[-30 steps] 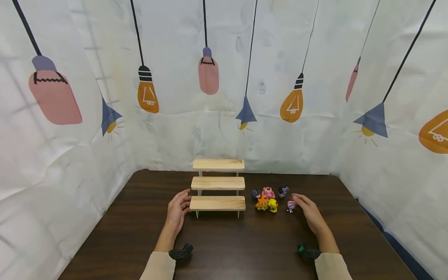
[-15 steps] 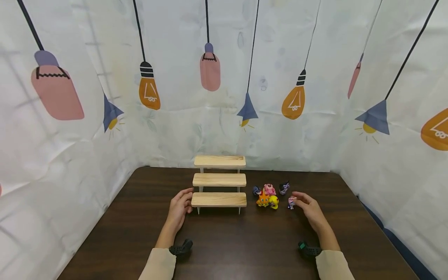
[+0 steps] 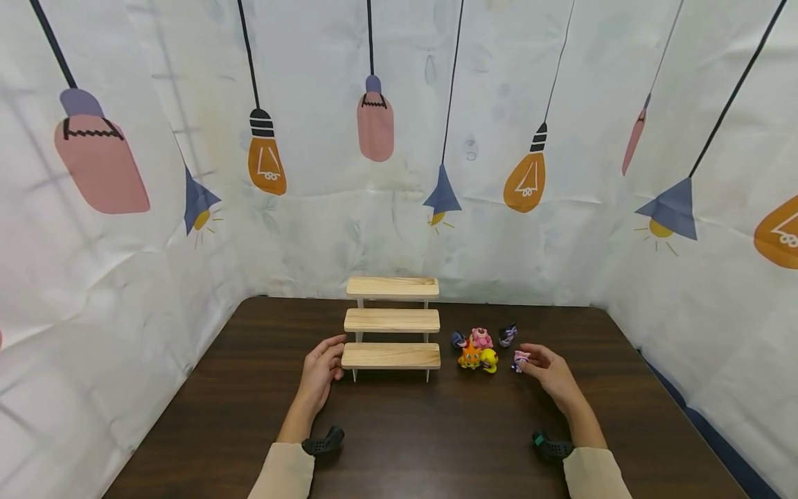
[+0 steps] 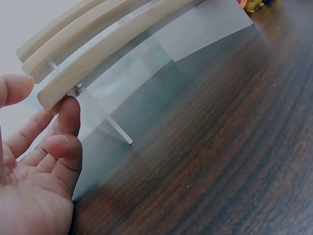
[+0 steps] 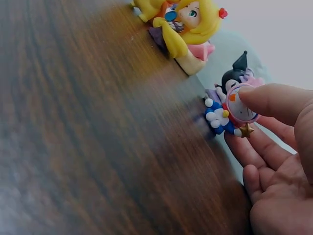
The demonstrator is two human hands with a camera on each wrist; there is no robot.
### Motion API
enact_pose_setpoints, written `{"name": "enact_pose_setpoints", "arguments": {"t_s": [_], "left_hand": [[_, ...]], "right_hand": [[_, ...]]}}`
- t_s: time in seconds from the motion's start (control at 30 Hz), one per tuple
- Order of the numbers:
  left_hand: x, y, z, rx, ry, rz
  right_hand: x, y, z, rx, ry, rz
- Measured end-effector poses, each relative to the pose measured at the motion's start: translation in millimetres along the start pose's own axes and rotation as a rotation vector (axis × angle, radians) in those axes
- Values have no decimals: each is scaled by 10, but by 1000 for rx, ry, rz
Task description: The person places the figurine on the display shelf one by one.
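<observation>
A white fabric backdrop (image 3: 312,242), printed with orange light bulbs (image 3: 524,184), pink bulbs (image 3: 375,128) and blue pendant lamps (image 3: 443,190), walls in a dark wood-grain table (image 3: 405,430) at the back and sides. Near the table's far edge, left of centre, stands a three-tier wooden display stand (image 3: 391,356), its pale shelves rising in steps on clear supports. The left hand (image 3: 318,374) touches the left end of the lowest shelf with loosely bent fingers, the thumb apart from them. The right hand (image 3: 555,378) pinches a small white-faced figurine (image 5: 216,117) in blue, thumb across its front; whether its base touches the table cannot be told. Both wrists wear black straps (image 3: 323,443) below cream sleeves (image 3: 283,473). Just behind the held piece is a black-hooded figurine (image 5: 232,76). Between it and the stand four more figurines sit in a close cluster: an orange one (image 3: 470,357) and a yellow-haired one (image 3: 489,360) in front, a pink one (image 3: 481,338) and a dark blue one (image 3: 458,339) behind.
</observation>
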State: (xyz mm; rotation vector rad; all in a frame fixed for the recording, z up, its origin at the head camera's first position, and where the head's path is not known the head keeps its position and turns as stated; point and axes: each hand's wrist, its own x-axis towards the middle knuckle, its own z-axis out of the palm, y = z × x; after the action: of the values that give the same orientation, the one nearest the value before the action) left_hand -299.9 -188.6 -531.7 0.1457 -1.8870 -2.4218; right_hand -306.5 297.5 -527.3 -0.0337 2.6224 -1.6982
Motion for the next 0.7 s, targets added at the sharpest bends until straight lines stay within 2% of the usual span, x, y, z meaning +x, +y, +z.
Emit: {"name": "enact_pose_setpoints", "arguments": {"t_s": [0.5,0.7], "left_hand": [[-34,17,28,30,14,19],[-43,33,41,36,9,18]], "right_hand": [[-28,-33,27,-42,29,9],[-23,-48,12,-27,54,-26]]}}
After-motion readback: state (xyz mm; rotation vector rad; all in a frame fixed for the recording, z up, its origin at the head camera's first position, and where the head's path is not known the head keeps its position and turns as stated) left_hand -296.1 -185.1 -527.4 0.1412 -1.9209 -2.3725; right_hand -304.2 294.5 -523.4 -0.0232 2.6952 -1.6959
